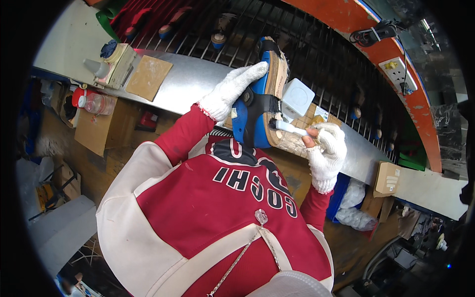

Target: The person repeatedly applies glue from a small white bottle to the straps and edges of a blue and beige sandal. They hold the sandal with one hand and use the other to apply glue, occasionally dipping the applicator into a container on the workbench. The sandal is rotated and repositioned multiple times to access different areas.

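My left hand (235, 90), in a white knit glove, grips a sandal (271, 96) on a blue shoe last (241, 121). Black straps wrap the last, and the tan sole side is turned to the right. In my gloved right hand (326, 153) is a small white-handled brush (293, 128), pinched between bare-tipped thumb and finger. Its dark bristles rest at the heel end of the sole, seemingly touching it. Just behind the brush stands a white square-sided container (297, 98), partly covered by the sandal.
Beyond the metal ledge (185, 74) runs a rack of bars (247, 29) with several lasts on it. A brown board (149, 77) and a box with a grey cone (118, 62) lie to the left. An orange frame (346, 22) carries a socket (397, 74). A small carton (387, 178) stands right.
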The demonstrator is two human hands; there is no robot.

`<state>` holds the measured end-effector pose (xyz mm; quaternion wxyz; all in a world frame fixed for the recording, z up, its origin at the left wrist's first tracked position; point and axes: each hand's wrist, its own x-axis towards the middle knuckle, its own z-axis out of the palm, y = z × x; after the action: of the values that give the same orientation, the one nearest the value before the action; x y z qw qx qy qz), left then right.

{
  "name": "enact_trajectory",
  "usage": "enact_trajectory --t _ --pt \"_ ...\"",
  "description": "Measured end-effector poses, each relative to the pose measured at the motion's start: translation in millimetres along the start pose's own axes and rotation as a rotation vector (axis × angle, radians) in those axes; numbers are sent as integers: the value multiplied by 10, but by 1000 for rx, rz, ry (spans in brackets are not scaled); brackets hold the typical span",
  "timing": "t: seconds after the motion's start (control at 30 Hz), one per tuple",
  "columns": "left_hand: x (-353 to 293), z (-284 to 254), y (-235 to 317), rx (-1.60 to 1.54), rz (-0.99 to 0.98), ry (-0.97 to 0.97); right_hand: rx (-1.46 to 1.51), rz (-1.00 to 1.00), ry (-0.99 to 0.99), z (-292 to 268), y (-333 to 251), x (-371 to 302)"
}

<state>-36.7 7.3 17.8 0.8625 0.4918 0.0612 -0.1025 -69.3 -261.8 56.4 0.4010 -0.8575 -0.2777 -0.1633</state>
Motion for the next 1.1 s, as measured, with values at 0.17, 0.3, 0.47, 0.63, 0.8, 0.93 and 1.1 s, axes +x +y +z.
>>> enact_trajectory --t 0.17,0.3,0.47,0.63,0.8,0.93,1.1 --pt "39 85 -31 -99 -190 -6 159 11 -30 2 85 44" --pt "93 143 -118 -233 -305 -64 222 13 -54 10 114 136" --pt "60 227 -232 -326 -381 -204 238 -41 -69 40 109 284" --pt "18 401 -390 -467 -416 -65 244 -131 -78 70 138 407" --pt "184 308 -639 -931 -774 -930 216 -191 -117 56 199 454" --pt "229 145 -974 -1073 -744 -1421 201 -184 -180 7 218 449" --pt "248 39 -1193 -994 -663 -1241 174 -209 -184 -25 203 435"
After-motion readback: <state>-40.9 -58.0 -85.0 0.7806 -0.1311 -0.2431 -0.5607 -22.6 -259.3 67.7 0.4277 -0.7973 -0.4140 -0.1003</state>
